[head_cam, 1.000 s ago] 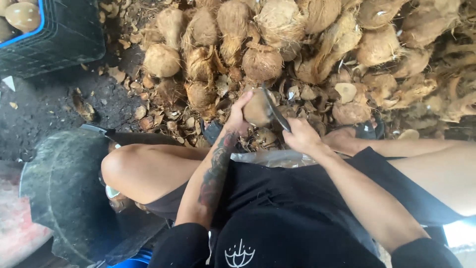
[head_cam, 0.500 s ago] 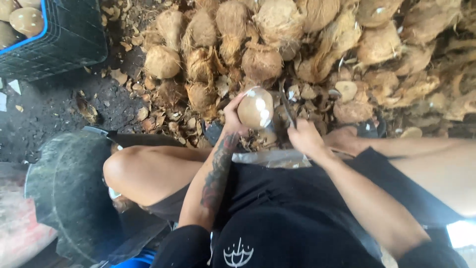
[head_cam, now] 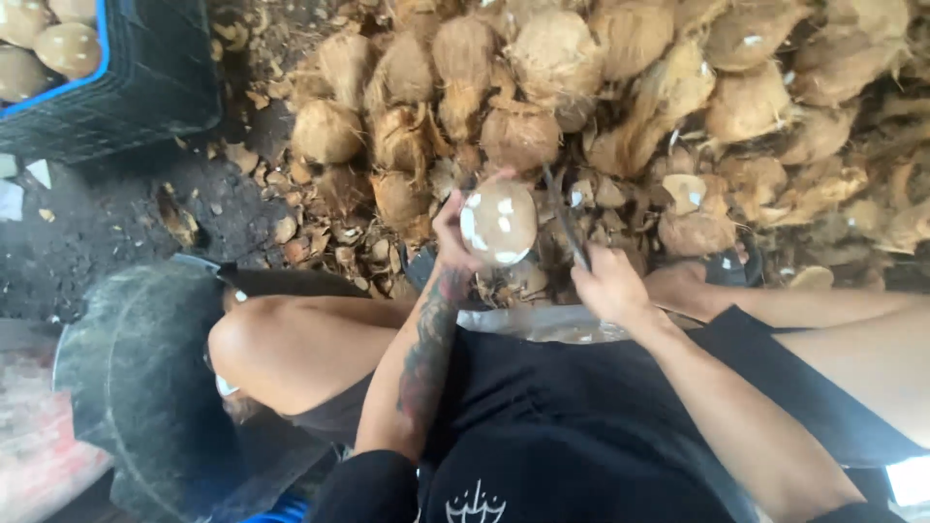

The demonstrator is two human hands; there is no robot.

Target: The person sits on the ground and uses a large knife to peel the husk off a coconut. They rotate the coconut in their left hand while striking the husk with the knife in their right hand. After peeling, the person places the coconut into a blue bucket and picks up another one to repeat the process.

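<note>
Coconut (head_cam: 498,223) turned since before, left hand (head_cam: 451,237) gripping it, right hand (head_cam: 603,286) clasping knife (head_cam: 565,215), dark crate (head_cam: 126,87) upper left.

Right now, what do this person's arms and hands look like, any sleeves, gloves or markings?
Both hands are bare, no gloves. The left hand leads into a forearm covered with a dark tattoo running from wrist toward elbow. The right hand has a plain forearm with no markings visible. Both arms are bare up to short black sleeves of a black top. No rings, watch or bands can be made out.
</note>
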